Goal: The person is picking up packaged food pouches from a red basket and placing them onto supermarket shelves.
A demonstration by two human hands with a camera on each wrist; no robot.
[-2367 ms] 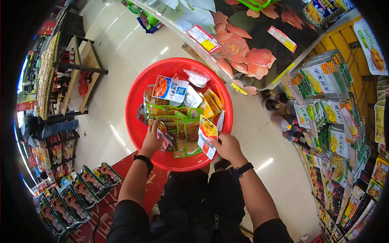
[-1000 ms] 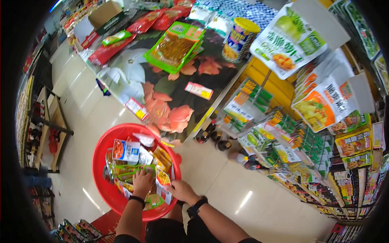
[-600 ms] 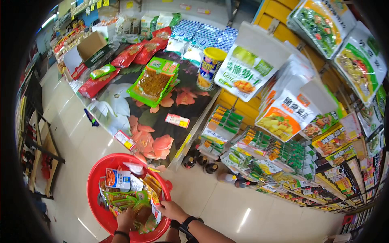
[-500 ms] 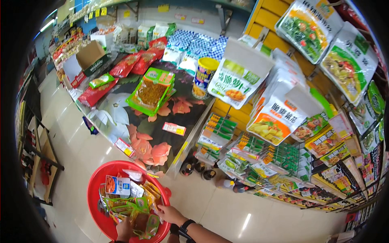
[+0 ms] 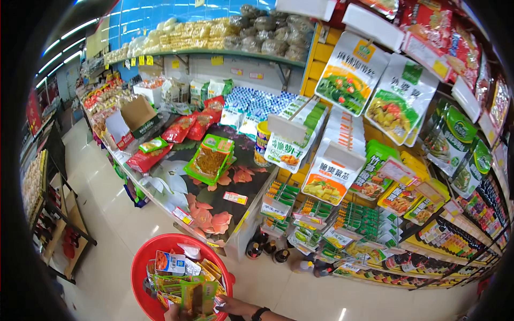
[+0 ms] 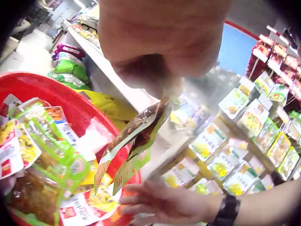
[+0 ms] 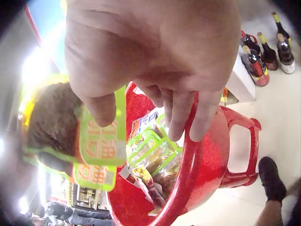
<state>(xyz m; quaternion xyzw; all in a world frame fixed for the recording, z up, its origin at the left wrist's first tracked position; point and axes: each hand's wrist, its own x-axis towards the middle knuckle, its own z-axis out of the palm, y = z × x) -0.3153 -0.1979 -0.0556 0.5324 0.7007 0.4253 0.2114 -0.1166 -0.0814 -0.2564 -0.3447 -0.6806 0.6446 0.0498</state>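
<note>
The red plastic basin [image 5: 140, 267] holds several food packets at the bottom of the head view. My left hand [image 6: 162, 42] pinches a pair of green-edged, see-through food packets [image 6: 134, 136] by their end and holds them up over the basin. In the head view these packets stand upright in front of my left hand [image 5: 172, 313]. My right hand [image 7: 155, 52] has its fingers straight at the basin rim, and its thumb overlaps the green packets in the right wrist view. A white packet with a yellow food picture [image 6: 89, 205] lies in the basin near my right fingertips.
A flower-patterned display table [image 5: 176, 190] behind the basin bears green packets [image 5: 210, 159] and red bags [image 5: 179, 128]. Hanging packets [image 5: 332, 174] fill the rack at the right. Dark bottles [image 5: 280, 255] stand on the floor. A red stool [image 7: 256, 146] shows beneath the basin.
The head view has tilted up towards the shelves. My right hand has let go of the white packet, now in the basin. My left hand has taken hold of the green packets and raised them.
</note>
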